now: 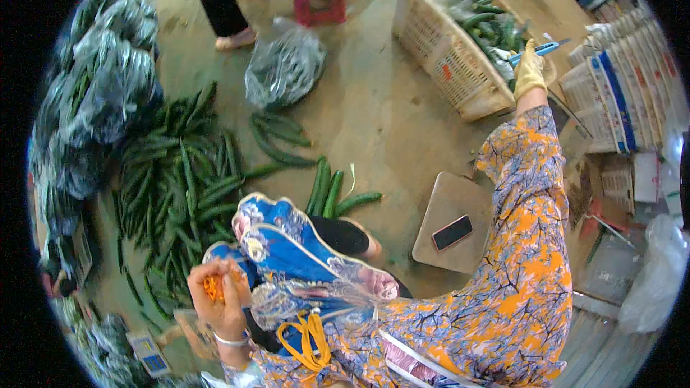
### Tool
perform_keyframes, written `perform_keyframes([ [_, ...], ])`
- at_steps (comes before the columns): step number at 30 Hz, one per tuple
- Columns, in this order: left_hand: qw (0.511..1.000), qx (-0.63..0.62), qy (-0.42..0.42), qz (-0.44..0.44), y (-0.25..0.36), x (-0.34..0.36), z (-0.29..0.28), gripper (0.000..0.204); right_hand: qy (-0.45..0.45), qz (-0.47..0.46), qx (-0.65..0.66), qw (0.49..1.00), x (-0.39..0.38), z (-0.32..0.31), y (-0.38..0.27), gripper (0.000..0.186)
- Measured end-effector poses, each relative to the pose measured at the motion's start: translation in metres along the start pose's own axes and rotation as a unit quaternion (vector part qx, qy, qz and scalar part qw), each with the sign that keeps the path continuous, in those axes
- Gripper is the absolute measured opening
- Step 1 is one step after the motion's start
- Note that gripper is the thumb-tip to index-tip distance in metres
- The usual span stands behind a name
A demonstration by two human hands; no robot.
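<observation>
My right hand, in a pale yellow glove, is stretched out to the far right and closed round a blue box cutter. It hovers at the near right end of a cream plastic crate, which holds cucumbers and clear plastic. My bare left hand, with a white bracelet at the wrist, is closed near my lap on a small orange stringy bundle, which its fingers partly hide. Beyond that hand a large heap of cucumbers covers the floor, with a few more by my foot.
Stuffed plastic bags are piled along the left. A clear bag lies ahead, near a seated person's leg and a red stool. A phone rests on a flat brown board. Stacked white crates stand right.
</observation>
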State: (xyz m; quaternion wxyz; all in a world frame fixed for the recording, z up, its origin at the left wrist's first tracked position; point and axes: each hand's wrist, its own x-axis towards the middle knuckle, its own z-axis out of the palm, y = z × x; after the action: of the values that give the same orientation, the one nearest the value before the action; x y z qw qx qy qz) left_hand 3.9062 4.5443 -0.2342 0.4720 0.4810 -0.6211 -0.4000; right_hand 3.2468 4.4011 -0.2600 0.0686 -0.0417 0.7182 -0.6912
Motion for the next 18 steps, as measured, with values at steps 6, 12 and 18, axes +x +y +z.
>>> perform_keyframes([
  [6,0.99,0.141,-0.009,0.021,-0.002,0.008,0.003,0.021,-0.448,0.085,-0.156,0.876,-0.142,-0.058,0.253,0.014],
  [12,0.989,0.121,0.049,-0.069,-0.025,-0.009,-0.017,0.03,-0.505,0.286,-0.356,0.732,-0.316,-0.142,0.336,0.061],
  [18,0.977,0.136,0.147,0.07,-0.024,0.013,-0.014,0.039,-0.628,0.093,-0.259,0.728,-0.339,-0.047,0.252,0.056],
])
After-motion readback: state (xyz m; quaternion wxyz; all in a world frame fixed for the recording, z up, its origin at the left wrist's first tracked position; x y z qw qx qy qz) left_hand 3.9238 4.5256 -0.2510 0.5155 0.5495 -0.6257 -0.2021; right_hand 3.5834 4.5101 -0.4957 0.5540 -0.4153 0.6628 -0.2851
